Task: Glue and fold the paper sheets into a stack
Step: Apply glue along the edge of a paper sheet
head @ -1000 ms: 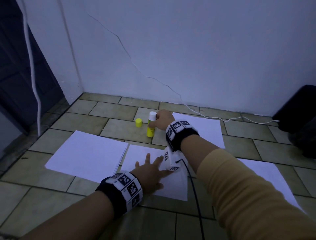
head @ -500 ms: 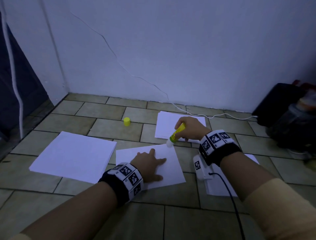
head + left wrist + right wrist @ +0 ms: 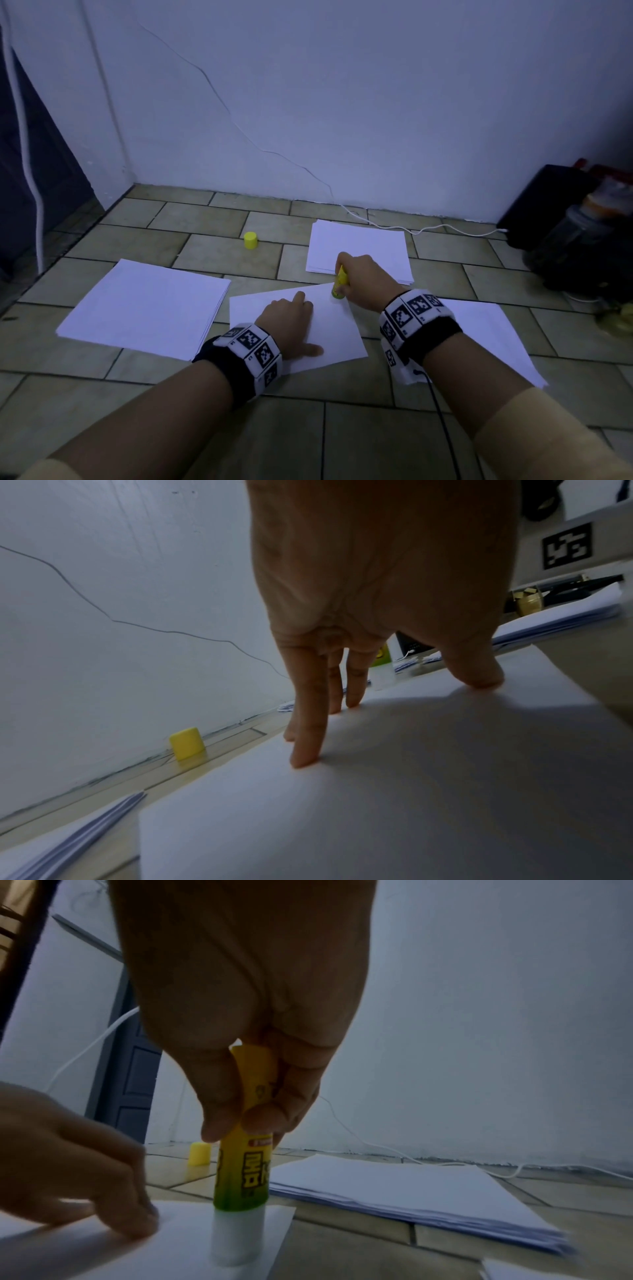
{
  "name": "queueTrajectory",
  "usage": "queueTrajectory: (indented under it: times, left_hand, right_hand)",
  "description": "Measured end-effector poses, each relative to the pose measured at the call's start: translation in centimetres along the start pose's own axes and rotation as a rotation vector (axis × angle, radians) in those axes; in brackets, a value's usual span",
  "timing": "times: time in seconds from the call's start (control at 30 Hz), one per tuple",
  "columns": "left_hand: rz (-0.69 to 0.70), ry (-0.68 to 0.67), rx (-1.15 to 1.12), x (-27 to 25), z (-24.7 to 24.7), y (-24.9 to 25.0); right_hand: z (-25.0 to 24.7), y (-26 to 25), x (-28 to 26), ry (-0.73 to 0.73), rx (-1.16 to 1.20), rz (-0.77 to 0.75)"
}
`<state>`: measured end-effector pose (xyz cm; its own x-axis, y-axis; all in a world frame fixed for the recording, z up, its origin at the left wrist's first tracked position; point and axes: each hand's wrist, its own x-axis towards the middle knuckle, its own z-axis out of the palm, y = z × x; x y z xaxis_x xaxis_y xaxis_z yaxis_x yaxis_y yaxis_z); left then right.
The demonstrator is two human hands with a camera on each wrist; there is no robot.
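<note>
A single white sheet (image 3: pixel 329 329) lies on the tiled floor in front of me. My left hand (image 3: pixel 291 320) presses down on it with straight fingers (image 3: pixel 308 739). My right hand (image 3: pixel 359 277) grips a yellow glue stick (image 3: pixel 245 1167) upright, its white tip touching the sheet's far right corner (image 3: pixel 240 1240). In the head view the glue stick (image 3: pixel 340 284) shows just below the fist. Its yellow cap (image 3: pixel 250 240) stands apart on the floor beyond the sheet. Paper stacks lie at the left (image 3: pixel 147 308), far right (image 3: pixel 363 246) and near right (image 3: pixel 489 339).
A white wall (image 3: pixel 342 102) rises close behind, with a thin white cable (image 3: pixel 394 228) along its base. Dark bags and a container (image 3: pixel 579 233) sit at the right. A dark door and a white cord (image 3: pixel 27 137) are at the left.
My right hand lifted the glue stick from the floor near its cap, brought it back and set its tip on the sheet's far right corner. My left hand stayed on the sheet.
</note>
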<state>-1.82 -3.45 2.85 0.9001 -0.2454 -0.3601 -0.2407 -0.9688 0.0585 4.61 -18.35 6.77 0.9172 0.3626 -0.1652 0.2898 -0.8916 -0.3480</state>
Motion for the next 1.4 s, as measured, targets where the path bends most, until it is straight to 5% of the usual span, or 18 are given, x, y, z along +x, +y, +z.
queueTrajectory:
  times: [0.33,0.53,0.73,0.83,0.93,1.1,1.4]
  left_hand:
    - [0.001,-0.029,0.004,0.7,-0.2,-0.1]
    - [0.089,-0.062,0.244,0.2,-1.6,-1.8]
    - [0.034,-0.108,0.224,-0.9,-1.2,-2.0]
    - [0.130,-0.061,0.128,-0.9,-0.2,-2.4]
    - [0.205,-0.092,0.084,-1.1,-0.1,-2.9]
    - [0.136,-0.083,0.106,-1.2,-0.4,-2.7]
    - [0.081,-0.060,-0.005,-0.9,0.7,-1.2]
  right_hand:
    - [0.3,0.7,-6.0,-0.119,-0.061,-0.034]
    - [-1.4,1.9,-6.3,-0.267,-0.050,-0.031]
    - [-4.2,3.6,-5.1,0.111,0.682,0.118]
    - [-4.1,3.5,-4.2,0.193,0.859,0.141]
    - [-2.9,3.4,-2.7,0.234,0.838,0.168]
    - [-0.7,2.6,0.2,0.231,0.605,0.204]
    - [1.1,-2.4,3.1,0.113,0.358,-0.002]
